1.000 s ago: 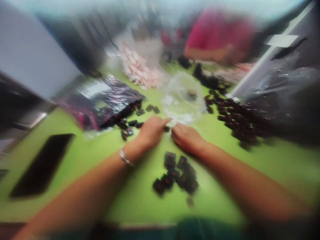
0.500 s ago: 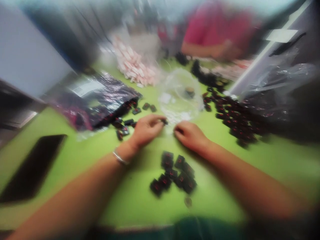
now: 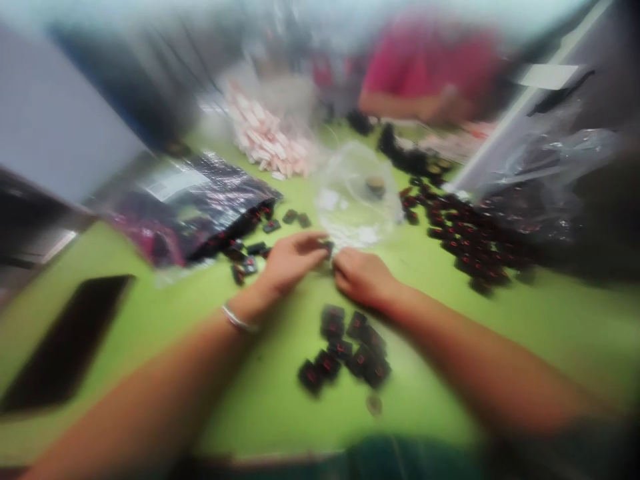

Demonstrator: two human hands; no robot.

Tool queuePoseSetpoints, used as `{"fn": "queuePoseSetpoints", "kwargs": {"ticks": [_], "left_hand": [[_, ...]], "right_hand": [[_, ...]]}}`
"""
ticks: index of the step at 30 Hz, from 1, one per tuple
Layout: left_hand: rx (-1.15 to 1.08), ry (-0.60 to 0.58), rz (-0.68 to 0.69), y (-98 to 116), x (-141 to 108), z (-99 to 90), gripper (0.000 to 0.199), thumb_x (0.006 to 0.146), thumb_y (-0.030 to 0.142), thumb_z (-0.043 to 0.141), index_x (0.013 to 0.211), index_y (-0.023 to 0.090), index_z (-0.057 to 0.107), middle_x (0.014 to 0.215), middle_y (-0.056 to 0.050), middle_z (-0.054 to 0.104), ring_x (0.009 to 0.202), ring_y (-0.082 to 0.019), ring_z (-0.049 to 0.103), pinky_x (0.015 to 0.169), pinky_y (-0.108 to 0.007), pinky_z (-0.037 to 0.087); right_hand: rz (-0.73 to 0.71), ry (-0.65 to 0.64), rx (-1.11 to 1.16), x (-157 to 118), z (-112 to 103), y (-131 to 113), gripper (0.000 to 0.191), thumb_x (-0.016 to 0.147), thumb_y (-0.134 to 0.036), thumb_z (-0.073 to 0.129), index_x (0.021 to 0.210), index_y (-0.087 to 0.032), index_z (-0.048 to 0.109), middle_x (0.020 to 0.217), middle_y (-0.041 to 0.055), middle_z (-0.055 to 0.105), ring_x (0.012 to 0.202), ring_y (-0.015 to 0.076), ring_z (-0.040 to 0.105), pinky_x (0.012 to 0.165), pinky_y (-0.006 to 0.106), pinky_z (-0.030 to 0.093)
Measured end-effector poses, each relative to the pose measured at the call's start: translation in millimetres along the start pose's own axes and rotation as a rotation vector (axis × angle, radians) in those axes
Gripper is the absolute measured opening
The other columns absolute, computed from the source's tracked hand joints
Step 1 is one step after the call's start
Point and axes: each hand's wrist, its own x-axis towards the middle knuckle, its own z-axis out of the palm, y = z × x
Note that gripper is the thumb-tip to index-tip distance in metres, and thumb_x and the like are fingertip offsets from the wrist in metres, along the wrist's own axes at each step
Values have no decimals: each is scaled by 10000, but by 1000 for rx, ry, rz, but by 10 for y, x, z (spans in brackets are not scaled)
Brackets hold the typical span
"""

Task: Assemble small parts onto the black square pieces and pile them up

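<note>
My left hand (image 3: pixel 295 261), with a silver bracelet at the wrist, pinches a small black piece (image 3: pixel 327 247) between thumb and fingers. Close on its right, my right hand (image 3: pixel 361 273) is closed, its fingertips at that black piece; whatever it grips is too small to make out. Just beyond both hands lies a clear plastic bag (image 3: pixel 350 200) with small white pieces (image 3: pixel 367 233) at its near side. Several black blocks with red marks (image 3: pixel 340 350) form a loose cluster on the green table (image 3: pixel 250 393), nearer my body than the hands.
A dark phone-like slab (image 3: pixel 70 340) lies at the left. Behind it is a shiny plastic bag (image 3: pixel 200 200) with black parts spilling out. Pale pink pieces (image 3: pixel 265 140) are heaped farther back. More black blocks (image 3: pixel 470 247) spread at the right. A person in a pink top (image 3: pixel 430 60) sits across.
My right hand has moved left, up to the black piece in my left hand. My left hand has hardly moved, still pinching the piece. The whole view has shifted slightly.
</note>
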Motion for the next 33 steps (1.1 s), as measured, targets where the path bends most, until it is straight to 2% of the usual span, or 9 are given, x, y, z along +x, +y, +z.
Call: {"fn": "queuePoseSetpoints", "kwargs": {"ticks": [3,6,9,14,21,27,33], "left_hand": [[-170,-70,-91,36,-26,-11,440,670,259,784,1083,144,684,861,-69,711,695,-133,636,686,-267,511],[-327,-155,-162,64,-60,13,440,681,240,783,1101,171,674,847,-47,692,659,-111,622,650,-238,490],[-425,-243,-227,84,-86,47,413,695,210,774,1092,161,671,806,-41,672,658,-103,608,656,-227,480],[-503,-275,-265,95,-104,69,374,687,167,776,1047,139,677,794,-49,667,652,-96,594,659,-219,471],[-493,-271,-282,95,-108,69,375,674,173,786,1030,138,673,779,-45,669,651,-100,603,656,-219,476],[-401,-240,-244,82,-111,80,375,672,188,788,1022,137,665,782,-51,680,678,-127,630,656,-244,494],[-401,-195,-200,59,-121,104,361,661,184,797,994,129,669,776,-57,692,680,-126,633,668,-246,503]], "right_hand": [[-35,214,147,-37,-2,53,91,822,-171,474,771,-169,550,758,52,573,652,155,474,607,279,348],[-60,475,299,-81,-52,80,102,820,-140,468,740,-191,508,709,21,523,653,142,460,624,262,376],[-99,599,334,-106,-110,64,120,825,-117,467,742,-199,494,692,9,497,642,136,452,612,257,382],[-167,583,250,-124,-122,33,111,832,-118,479,760,-196,510,701,16,506,664,145,470,612,266,389],[-139,542,55,-133,-106,38,143,872,-164,448,783,-174,560,721,38,535,679,154,499,595,265,386],[-110,498,-129,-145,-98,22,183,881,-193,441,779,-160,590,728,43,538,620,147,455,542,278,321],[-99,490,-95,-162,-91,-15,212,903,-195,433,814,-153,620,737,50,566,623,143,482,541,274,335]]}}
